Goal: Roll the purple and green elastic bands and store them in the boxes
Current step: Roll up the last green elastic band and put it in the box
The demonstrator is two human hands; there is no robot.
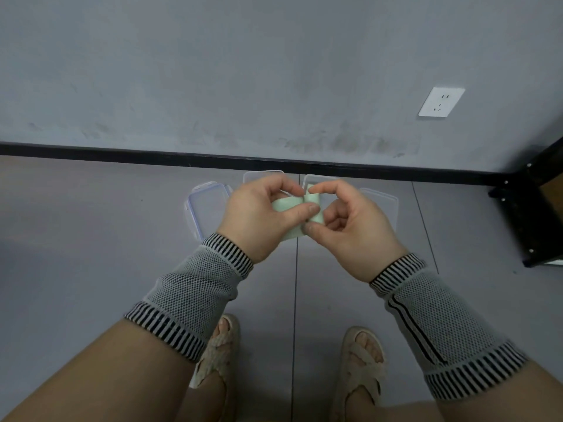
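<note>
The green elastic band is held up in the air between both hands, above the floor, probably so it can be wound tight without dragging on anything. The left hand pinches the flat, still-loose length between thumb and curled fingers, seemingly to keep it taut. The right hand grips the rolled end, forefinger over the top and thumb beneath, which looks like the hold for turning the roll further along the strip. Both hands are narrowly closed on the band, neither one spread wide.

Relative to the left hand, the band runs out toward 3 o'clock from under the thumb, with a loose flap hanging toward 5 o'clock. Relative to the right hand, the roll sits at about 9 o'clock, touching the fingertips.

The clear boxes lie on the floor beyond and beneath the hands, lids open (ready, it seems, to receive the rolls): one at about 9 o'clock of the left hand, others partly hidden at 12 o'clock, another at 3 o'clock of the right hand. No purple band shows; it may be hidden.
</note>
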